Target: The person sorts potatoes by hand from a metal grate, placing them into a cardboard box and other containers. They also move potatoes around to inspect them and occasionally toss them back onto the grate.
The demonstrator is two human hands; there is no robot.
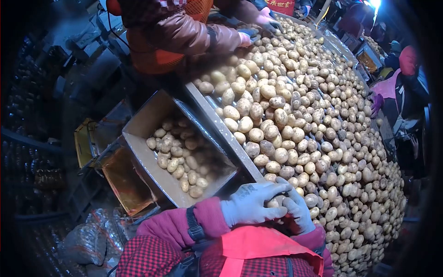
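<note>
My left hand (251, 202), in a pale grey-white glove, reaches in from the left at the table's near edge. Its fingers curl round a potato (276, 201), closed on it. My right hand (299, 211), in a similar glove, bends over the same potato from the other side, also closed. Part of the potato is hidden by the fingers. Just beyond both hands, a thick layer of loose potatoes (318, 138) covers the sorting table. Left of my hands stands an open cardboard box (138, 127) with several potatoes (177, 157) inside.
A metal rail (226, 134) edges the table beside the box. A second container (127, 177) stands left of it. Stuffed plastic bags (85, 242) lie lower left. A co-worker (180, 37) handles potatoes at the top; another person (392, 87) stands across the table.
</note>
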